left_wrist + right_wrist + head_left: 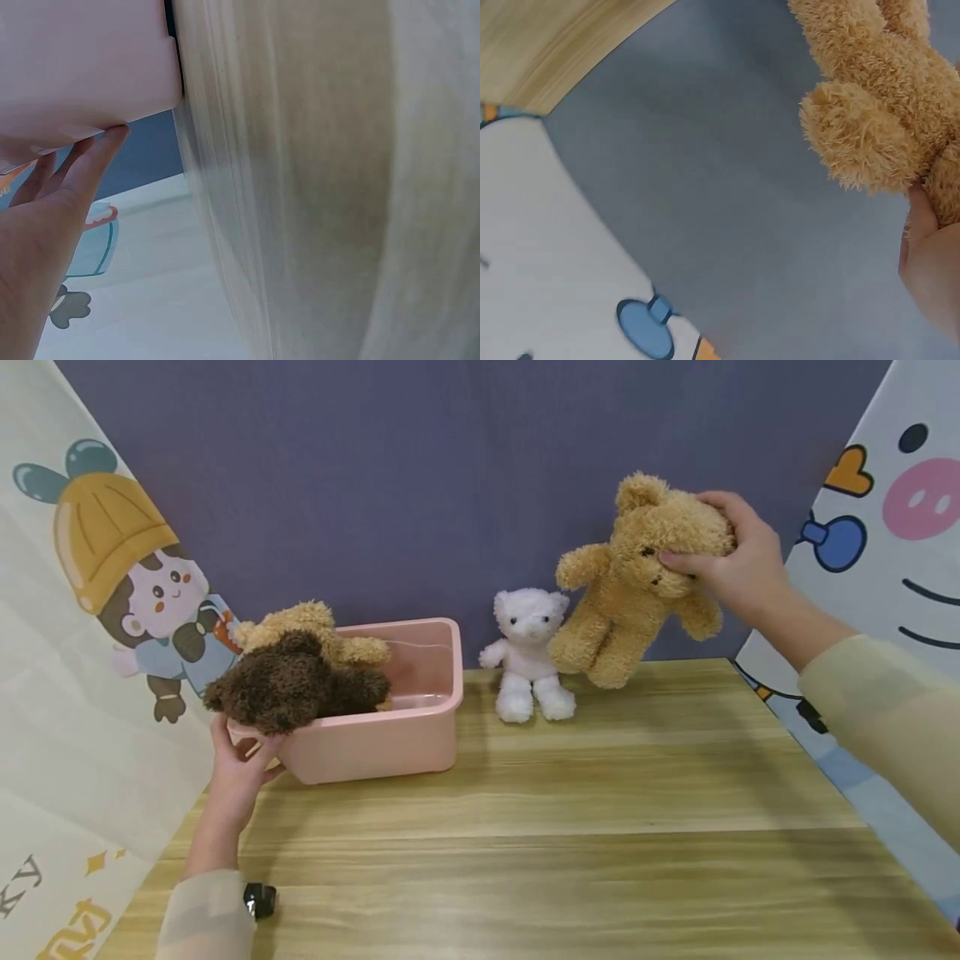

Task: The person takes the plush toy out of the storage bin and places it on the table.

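Observation:
My right hand [738,560] grips a golden-tan teddy bear [630,602] by its head, the thumb across its face. The bear is held up off the table, its legs hanging toward the lower left. In the right wrist view, the same teddy bear [885,105] appears against the dark backdrop. My left hand [238,772] touches the left end of a pink plastic bin [375,747], its fingers fairly straight against the wall. A dark brown teddy bear [277,685] hangs over the bin's left rim, and another tan teddy bear [300,622] lies behind it.
A small white teddy bear [528,647] sits upright on the wooden table [525,860], right of the bin and against the dark blue backdrop [420,485]. Panels with cartoon prints [142,552] stand on both sides.

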Motion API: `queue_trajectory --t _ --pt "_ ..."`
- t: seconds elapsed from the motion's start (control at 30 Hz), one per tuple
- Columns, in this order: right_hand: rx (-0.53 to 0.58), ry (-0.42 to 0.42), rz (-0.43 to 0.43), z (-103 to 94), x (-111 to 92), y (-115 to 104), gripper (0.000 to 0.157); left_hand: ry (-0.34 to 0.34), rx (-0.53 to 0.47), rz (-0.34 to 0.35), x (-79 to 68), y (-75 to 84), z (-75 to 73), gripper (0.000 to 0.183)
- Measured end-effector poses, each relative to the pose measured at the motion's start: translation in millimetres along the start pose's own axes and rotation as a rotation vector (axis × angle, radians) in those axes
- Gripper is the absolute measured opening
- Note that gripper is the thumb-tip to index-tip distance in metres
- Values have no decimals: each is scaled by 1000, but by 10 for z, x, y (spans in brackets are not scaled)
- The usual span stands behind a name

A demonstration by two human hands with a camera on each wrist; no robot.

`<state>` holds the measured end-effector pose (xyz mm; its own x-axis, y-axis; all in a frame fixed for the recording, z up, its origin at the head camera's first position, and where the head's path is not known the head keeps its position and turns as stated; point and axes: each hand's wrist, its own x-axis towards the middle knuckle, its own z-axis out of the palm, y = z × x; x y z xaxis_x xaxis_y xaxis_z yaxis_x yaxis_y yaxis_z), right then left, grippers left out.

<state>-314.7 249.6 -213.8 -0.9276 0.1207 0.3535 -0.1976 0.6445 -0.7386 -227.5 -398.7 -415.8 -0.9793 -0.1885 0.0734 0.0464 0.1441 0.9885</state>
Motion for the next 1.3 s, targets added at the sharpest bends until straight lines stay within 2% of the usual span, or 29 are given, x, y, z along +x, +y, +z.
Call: queue_trajectory --t 0.13,0.33,0.53,0.6,0.7,0.8,0.9,1.03,1.13,1.2,1.3 --pt "-120 -35 1 -120 9 131 85 1 5 3 3 16 12 96" --pt "-287 -105 -75 -345 40 341 92 22 -9 16 -4 7 7 93" --pt "-371 -187 -59 -586 51 641 95 6 2 0 -3 14 -2 96" --pt "-390 -227 -36 -650 54 752 97 -9 31 -1 1 33 -9 96" --pt "-421 -307 -6 -709 73 901 100 -29 127 6 6 75 -44 94" --pt "-444 -397 -21 -702 101 1022 98 -48 231 33 3 135 -82 93" --pt "-436 -447 -50 -636 120 1121 93 -59 272 49 -5 187 -105 95" --pt "-434 -408 -77 -506 117 1214 85 -74 238 44 -17 227 -115 98" --pt "-417 -357 -73 -425 107 1249 83 -56 249 80 -21 233 -112 96" --pt "-395 -332 -65 -391 100 1262 83 -32 313 127 -10 236 -107 90" --pt "-381 -308 -48 -369 102 1292 84 -6 385 147 17 249 -91 85"
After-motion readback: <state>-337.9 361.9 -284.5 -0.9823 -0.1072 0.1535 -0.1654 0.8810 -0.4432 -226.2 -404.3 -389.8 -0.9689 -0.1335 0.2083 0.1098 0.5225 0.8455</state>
